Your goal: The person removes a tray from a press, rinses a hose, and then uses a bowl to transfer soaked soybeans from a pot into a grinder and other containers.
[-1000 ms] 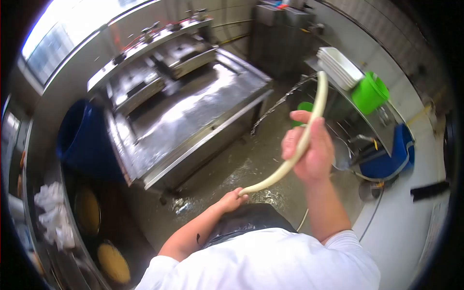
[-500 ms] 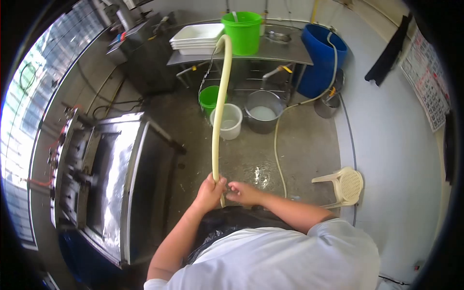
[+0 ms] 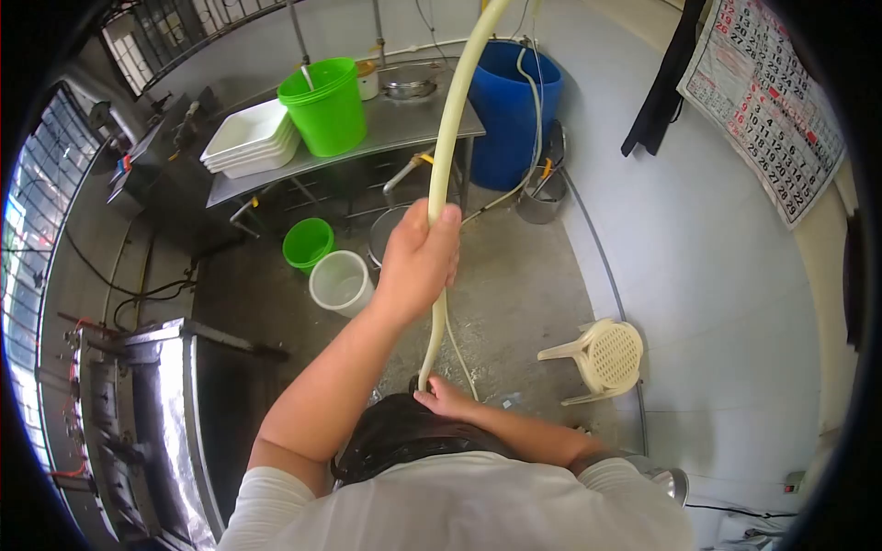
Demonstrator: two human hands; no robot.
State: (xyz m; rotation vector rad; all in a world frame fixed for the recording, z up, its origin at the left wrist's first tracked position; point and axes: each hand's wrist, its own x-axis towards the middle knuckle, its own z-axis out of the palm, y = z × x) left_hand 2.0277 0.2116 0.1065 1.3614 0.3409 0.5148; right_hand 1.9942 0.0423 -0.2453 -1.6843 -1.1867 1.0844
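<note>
A thick cream-coloured hose (image 3: 452, 119) rises in front of me and runs out past the top of the view. My left hand (image 3: 418, 262) is wrapped round its middle, arm stretched forward. Below, close to my black apron (image 3: 395, 436), my right hand (image 3: 445, 399) is closed at the lower part of the hose; its fingertips are partly hidden. Beyond my left arm stand a white bucket (image 3: 341, 283) and a green bucket (image 3: 309, 244) on the floor. A large metal pot (image 3: 381, 234) is mostly covered by my left hand.
A steel table (image 3: 381, 138) bears stacked white trays (image 3: 248, 140) and a green bucket (image 3: 323, 108). A blue barrel (image 3: 514, 115) stands right of it. Nearer are a cream plastic stool (image 3: 611, 356) at right and a steel machine (image 3: 152, 413) at left. The floor (image 3: 524, 285) looks wet.
My left hand has moved up and forward with the hose, whose upper bend has left the view. My right hand has come to the hose's lower part. The view has swung right.
</note>
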